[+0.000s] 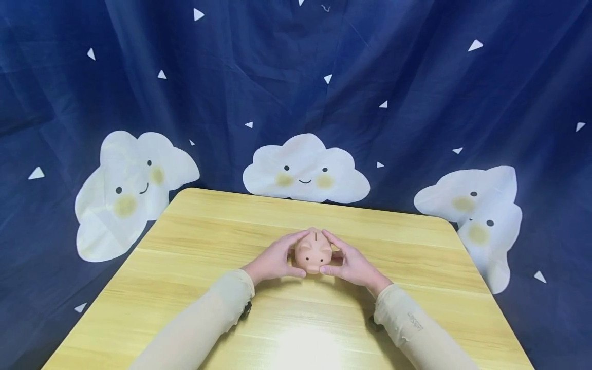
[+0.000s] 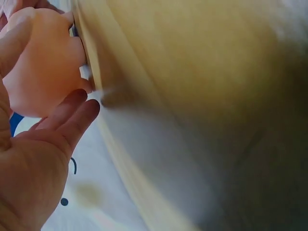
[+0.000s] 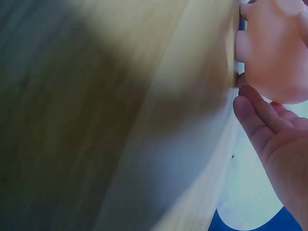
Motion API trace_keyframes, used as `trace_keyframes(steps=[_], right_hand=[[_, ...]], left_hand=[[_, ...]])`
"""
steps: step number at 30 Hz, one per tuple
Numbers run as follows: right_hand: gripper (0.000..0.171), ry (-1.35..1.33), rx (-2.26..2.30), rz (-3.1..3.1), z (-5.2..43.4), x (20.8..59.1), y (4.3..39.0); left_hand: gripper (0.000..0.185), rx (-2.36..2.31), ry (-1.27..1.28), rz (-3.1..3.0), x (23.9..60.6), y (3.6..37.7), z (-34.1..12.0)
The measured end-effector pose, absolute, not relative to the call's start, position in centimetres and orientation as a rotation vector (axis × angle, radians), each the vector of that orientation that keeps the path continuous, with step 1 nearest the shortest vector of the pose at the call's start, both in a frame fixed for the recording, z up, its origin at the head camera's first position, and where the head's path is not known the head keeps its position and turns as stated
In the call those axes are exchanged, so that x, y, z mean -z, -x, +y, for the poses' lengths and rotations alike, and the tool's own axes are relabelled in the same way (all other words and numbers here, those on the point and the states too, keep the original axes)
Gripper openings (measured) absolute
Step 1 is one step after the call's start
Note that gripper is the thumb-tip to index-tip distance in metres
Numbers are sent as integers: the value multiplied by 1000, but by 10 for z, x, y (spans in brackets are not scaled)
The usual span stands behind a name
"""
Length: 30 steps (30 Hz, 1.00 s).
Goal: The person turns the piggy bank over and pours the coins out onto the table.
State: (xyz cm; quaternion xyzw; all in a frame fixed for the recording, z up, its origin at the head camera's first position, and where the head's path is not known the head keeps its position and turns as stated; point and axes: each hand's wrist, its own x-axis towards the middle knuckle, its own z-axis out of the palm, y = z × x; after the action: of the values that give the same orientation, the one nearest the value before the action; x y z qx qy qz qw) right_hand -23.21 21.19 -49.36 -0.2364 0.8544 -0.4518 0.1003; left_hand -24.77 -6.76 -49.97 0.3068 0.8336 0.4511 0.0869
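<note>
A pink piggy bank (image 1: 313,253) faces me in the middle of the table, its coin slot on top and two dark eyes in front. My left hand (image 1: 276,258) holds it from the left, thumb at the front and fingers reaching round the side. From the right, my right hand (image 1: 350,263) grips it the same way. Both wrist views show the piggy bank's (image 2: 45,62) short feet right at the tabletop. In the right wrist view, fingertips (image 3: 244,107) lie low beside the piggy bank (image 3: 274,53), close to the wood.
The light wooden table (image 1: 194,231) has rounded far corners and a bright glare near its front. Behind it hangs a dark blue curtain (image 1: 277,61) printed with white triangles and smiling clouds (image 1: 305,169).
</note>
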Motion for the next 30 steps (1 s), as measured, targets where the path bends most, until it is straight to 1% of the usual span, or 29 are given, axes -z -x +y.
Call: trace_keyframes(steps=[4, 9, 14, 23, 26, 30], right_hand=[[97, 726, 1378, 2510, 210, 494, 231], [89, 835, 1436, 2464, 206, 494, 230], [85, 832, 1467, 2473, 205, 495, 228], [85, 752, 1495, 2450, 209, 496, 229], [85, 725, 1482, 2463, 210, 492, 229], [89, 720, 1478, 2459, 210, 487, 228]], left_hand=[[120, -1215, -971, 2603, 502, 247, -63], [111, -1190, -975, 2652, 502, 243, -60], [102, -1194, -956, 2657, 500, 240, -58], [101, -1391, -936, 2548, 500, 244, -58], [101, -1472, -882, 2445, 495, 244, -60], [101, -1568, -796, 2326, 491, 244, -61]])
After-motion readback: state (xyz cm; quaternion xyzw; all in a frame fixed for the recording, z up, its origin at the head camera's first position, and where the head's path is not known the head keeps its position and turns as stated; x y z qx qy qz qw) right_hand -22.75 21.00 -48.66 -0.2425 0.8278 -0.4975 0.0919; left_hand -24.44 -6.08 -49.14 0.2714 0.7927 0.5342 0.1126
